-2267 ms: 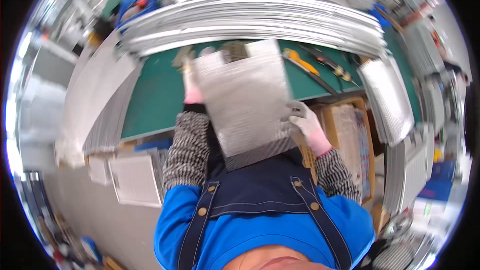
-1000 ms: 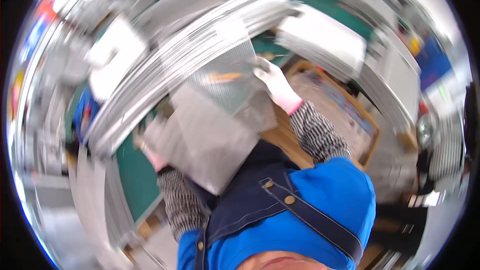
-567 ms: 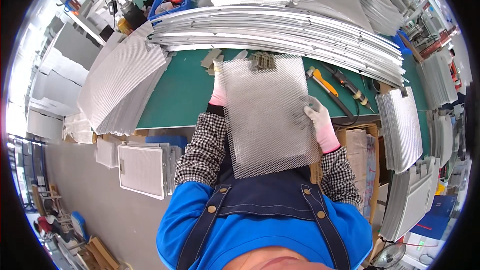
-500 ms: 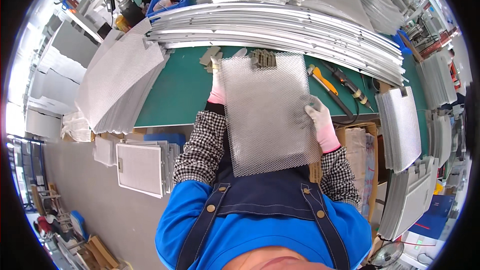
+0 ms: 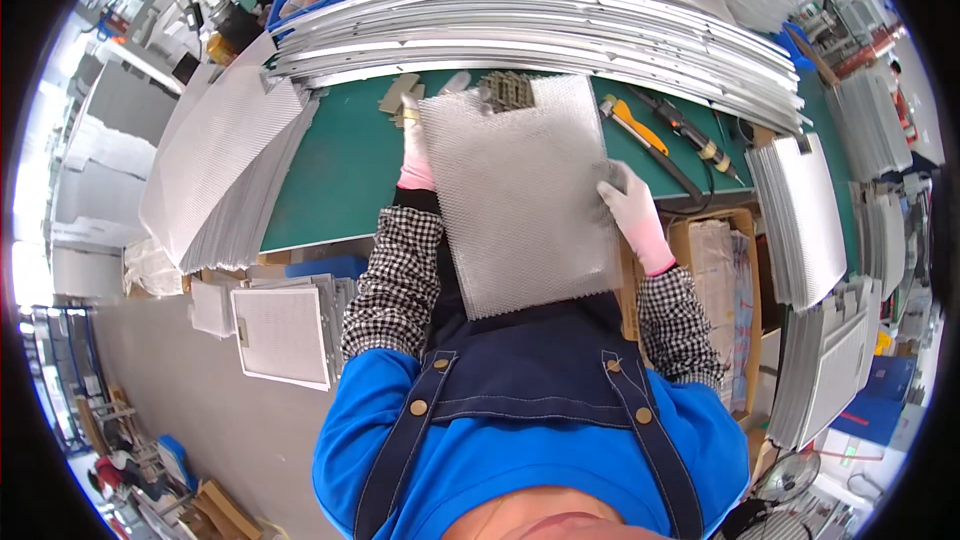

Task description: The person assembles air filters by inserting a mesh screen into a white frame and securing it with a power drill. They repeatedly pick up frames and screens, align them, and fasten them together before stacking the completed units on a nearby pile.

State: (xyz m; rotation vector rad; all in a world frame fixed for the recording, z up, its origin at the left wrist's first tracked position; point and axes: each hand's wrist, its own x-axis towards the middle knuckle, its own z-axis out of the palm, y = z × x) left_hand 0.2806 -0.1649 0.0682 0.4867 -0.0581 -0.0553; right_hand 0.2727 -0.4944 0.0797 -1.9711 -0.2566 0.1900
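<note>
A silvery expanded-metal mesh sheet (image 5: 525,200), with a notch in its far edge, is held in front of my body, partly over the bench's front edge. My left hand (image 5: 415,150), in a white and pink glove, grips its left edge near the far corner. On the right edge, about midway down, my gloved right hand (image 5: 632,208) is closed with its fingertips at the mesh. Just beyond the notch lies a cluster of small metal pieces (image 5: 507,90). Flat beige pieces (image 5: 398,93) rest past my left hand.
Long metal strips (image 5: 540,35) lie across the back of the green bench (image 5: 335,160). Mesh stacks (image 5: 235,160) stand at left and at right (image 5: 797,225). A yellow-and-black hammer (image 5: 640,130) and a power screwdriver (image 5: 695,138) lie right. An open carton (image 5: 715,310) sits below the bench.
The mesh sheet's near edge has risen a little toward the bench, both hands moving along with it. The whole view has shifted slightly.
</note>
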